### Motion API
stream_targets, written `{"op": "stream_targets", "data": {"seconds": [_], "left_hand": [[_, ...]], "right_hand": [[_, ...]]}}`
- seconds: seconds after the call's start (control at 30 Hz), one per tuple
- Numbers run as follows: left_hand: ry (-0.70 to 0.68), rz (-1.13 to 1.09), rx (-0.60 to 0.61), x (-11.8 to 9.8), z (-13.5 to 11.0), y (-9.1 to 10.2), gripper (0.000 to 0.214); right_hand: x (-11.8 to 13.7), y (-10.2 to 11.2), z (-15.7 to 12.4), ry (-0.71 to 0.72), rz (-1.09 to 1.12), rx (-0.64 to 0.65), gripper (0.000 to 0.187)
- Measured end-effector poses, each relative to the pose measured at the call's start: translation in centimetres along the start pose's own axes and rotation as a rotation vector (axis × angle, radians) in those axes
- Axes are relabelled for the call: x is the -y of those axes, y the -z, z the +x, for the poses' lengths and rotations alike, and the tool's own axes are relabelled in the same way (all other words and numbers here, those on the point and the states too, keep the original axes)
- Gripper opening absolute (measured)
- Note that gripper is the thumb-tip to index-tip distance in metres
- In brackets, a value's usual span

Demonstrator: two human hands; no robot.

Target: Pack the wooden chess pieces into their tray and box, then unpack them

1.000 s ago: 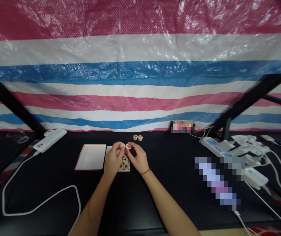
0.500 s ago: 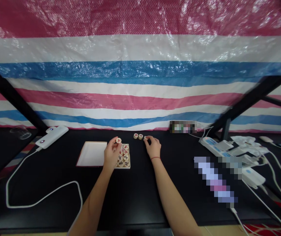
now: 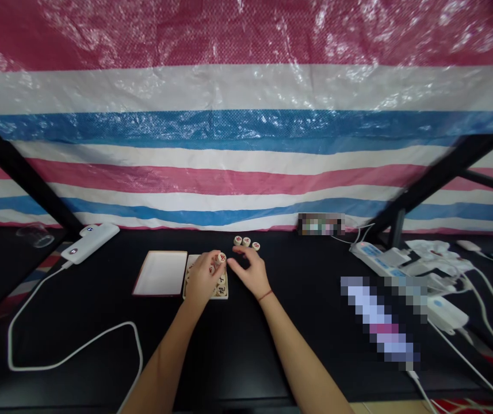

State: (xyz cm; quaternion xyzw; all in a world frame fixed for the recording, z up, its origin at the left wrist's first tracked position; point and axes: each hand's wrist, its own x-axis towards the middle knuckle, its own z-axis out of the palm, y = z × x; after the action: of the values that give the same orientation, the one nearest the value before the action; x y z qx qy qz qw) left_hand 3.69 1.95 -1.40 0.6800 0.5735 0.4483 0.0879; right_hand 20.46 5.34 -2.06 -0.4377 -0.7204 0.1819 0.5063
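Observation:
My left hand [image 3: 203, 279] is above the box of Chinese chess pieces [image 3: 228, 292], pinching one round chess piece with a red character [image 3: 222, 258] at its fingertips. Several pieces with red or dark characters lie in the box, partly hidden under that hand. My right hand [image 3: 250, 272] is just right of the held piece, thumb and fingers apart with nothing between them. Beyond it, three chess pieces [image 3: 247, 241] lie on the black table, two side by side and one slightly apart to the right. Left of the box lies its open lid [image 3: 162, 273], white inside.
A white device [image 3: 91, 242] with a cable [image 3: 69, 363] lies at the left, near a clear plastic cup [image 3: 41, 236]. On the right are a power strip [image 3: 375, 259] with plugs and cables and a blurred-out object [image 3: 378, 319]. A striped sheet [image 3: 246, 167] hangs behind the table.
My right hand has let go of a chess piece beside the other two and moved left, its fingers spreading. My left hand has shifted right with its piece, nearer the right hand.

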Motion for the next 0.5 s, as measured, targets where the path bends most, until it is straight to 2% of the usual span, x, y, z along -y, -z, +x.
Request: {"op": "stream_targets", "data": {"seconds": [0.1,0.2,0.3,0.4,0.5], "left_hand": [[-0.061,0.022,0.023,0.1,-0.1,-0.3,0.021],[-0.121,0.020,0.010,0.2,-0.3,-0.5,0.019],[-0.166,-0.005,-0.016,0.0,-0.3,-0.6,0.019],[-0.165,-0.015,-0.011,-0.3,-0.3,-0.4,0.023],[-0.136,-0.007,0.014,-0.4,-0.4,-0.3,0.024]], "right_hand": [[2.0,-1.0,-0.5,-0.010,0.101,0.079,0.020],[2.3,-1.2,-0.4,-0.041,0.129,0.057,0.019],[0.7,-0.3,0.1,-0.108,0.060,-0.062,0.022],[-2.1,1.2,0.9,-0.243,-0.130,-0.233,0.029],[-4.6,2.1,1.5,-0.356,-0.324,-0.254,0.034]]}}
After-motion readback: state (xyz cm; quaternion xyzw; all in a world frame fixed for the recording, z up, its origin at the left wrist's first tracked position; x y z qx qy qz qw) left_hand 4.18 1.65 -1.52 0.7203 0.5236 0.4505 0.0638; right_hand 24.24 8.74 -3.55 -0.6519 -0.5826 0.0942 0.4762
